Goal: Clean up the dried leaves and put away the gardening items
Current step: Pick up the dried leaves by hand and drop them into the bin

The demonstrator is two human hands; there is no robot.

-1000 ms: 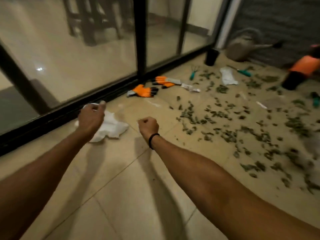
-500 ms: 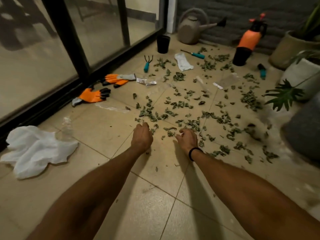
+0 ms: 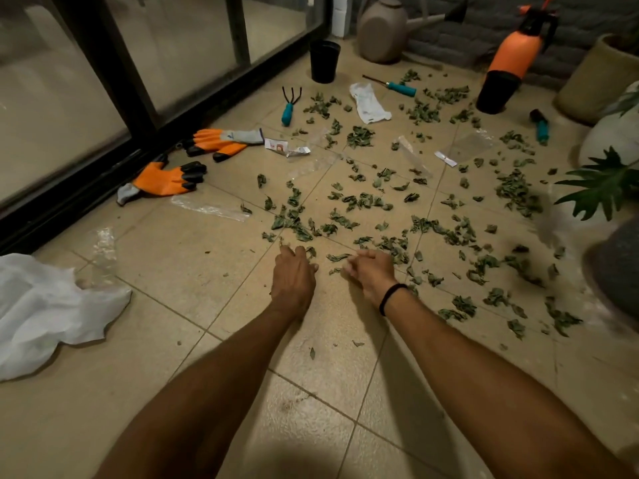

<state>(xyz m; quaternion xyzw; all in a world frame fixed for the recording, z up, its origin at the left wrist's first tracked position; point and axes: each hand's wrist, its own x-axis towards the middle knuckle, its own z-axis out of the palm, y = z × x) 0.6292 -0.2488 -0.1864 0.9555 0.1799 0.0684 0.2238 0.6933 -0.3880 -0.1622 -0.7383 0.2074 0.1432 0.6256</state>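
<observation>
Views: one, head-worn, wide-angle.
Facing: forward and steeply down onto the tiled floor (image 3: 214, 402).
Nearness: close above both forearms; the grey wall (image 3: 466, 32) lies farthest.

The scene is lit dimly and warmly. A soft shadow is thrown on the floor (image 3: 311, 458) at the bottom. The right hand (image 3: 371, 274) is smeared by motion blur, and the right margin is softened.
</observation>
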